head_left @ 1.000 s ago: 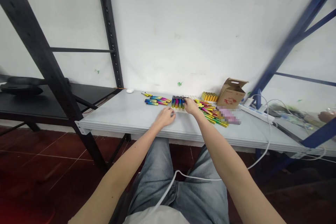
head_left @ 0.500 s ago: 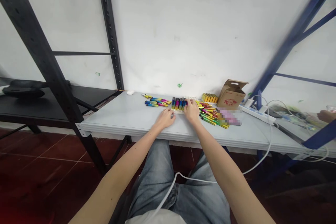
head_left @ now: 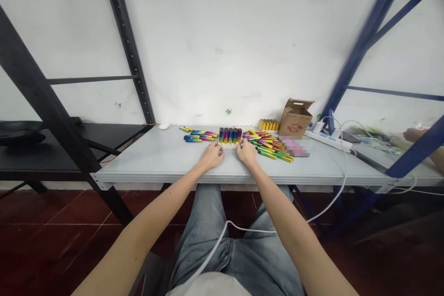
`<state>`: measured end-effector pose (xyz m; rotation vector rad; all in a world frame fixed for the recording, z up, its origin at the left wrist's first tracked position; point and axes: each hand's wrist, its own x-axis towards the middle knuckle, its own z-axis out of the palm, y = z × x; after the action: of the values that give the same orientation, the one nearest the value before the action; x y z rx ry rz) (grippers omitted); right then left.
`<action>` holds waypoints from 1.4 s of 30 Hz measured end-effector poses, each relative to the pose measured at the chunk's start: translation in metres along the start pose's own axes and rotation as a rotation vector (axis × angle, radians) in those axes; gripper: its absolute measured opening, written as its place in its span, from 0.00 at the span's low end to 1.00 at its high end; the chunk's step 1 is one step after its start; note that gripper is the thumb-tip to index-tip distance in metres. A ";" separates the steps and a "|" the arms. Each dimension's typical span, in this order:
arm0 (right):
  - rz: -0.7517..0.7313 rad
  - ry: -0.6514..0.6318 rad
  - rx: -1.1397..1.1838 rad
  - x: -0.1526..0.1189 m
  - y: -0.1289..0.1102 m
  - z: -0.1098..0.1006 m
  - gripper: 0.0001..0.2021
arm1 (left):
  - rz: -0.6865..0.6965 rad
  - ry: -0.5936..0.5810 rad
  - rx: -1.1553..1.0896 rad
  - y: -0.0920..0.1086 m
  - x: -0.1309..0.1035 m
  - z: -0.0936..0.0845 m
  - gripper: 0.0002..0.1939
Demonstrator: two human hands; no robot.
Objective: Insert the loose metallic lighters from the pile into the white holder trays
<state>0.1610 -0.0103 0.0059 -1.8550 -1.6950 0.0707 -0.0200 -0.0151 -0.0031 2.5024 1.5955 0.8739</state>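
Observation:
Several shiny, multicoloured lighter-like tubes (head_left: 230, 135) with dark tops stand upright in a row. They rise from a low white rack (head_left: 228, 146) on the grey table. My left hand (head_left: 212, 156) is at the rack's left end, fingers curled and closed on it. At the other end, my right hand (head_left: 246, 152) rests with its fingers bent around the rack's right front corner. More loose lighter-like tubes (head_left: 201, 136) lie to the left, mostly blue, yellow and pink. A bigger loose pile (head_left: 267, 144) of yellow, green and pink ones lies right of my right hand.
A yellow block of upright tubes (head_left: 268, 124) and an open brown cardboard box (head_left: 294, 118) stand at the back right. Nearby are a blurred pink item (head_left: 294, 146) and a white power strip (head_left: 328, 141) with cables. A white case (head_left: 163, 126) sits at the back left.
My right hand has come down from the tops of the upright tubes to the rack's right end. My left hand stays by the left end. The view has shifted slightly right.

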 end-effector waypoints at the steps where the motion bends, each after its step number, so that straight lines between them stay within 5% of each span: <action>1: 0.000 -0.009 0.002 0.000 0.000 0.000 0.11 | 0.006 -0.001 -0.009 -0.001 0.001 -0.001 0.10; 8: -0.022 -0.018 0.066 0.001 0.004 0.000 0.09 | 0.097 -0.076 0.028 -0.033 0.015 -0.027 0.13; 13: -0.040 -0.027 0.097 0.002 0.007 0.000 0.08 | -0.217 -0.074 0.247 -0.076 0.018 -0.044 0.27; 16: -0.058 -0.024 0.121 0.002 0.007 -0.001 0.07 | -0.261 -0.120 0.299 -0.087 0.012 -0.046 0.27; 23: -0.083 -0.017 0.149 0.003 0.009 0.002 0.07 | -0.052 -0.080 0.303 -0.067 0.006 -0.040 0.16; 29: -0.173 -0.012 0.158 0.000 0.007 0.002 0.10 | 0.023 0.042 0.269 -0.045 0.002 -0.036 0.20; 35: -0.495 0.157 0.119 -0.006 0.003 0.001 0.19 | 0.122 0.139 0.030 -0.003 0.003 -0.016 0.21; 42: -0.538 0.046 0.021 -0.002 0.005 0.005 0.11 | 0.093 0.149 -0.210 0.008 0.009 -0.003 0.27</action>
<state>0.1631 -0.0105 -0.0014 -1.3187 -2.0888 -0.1726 -0.0122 -0.0118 0.0065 2.4299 1.3508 1.1977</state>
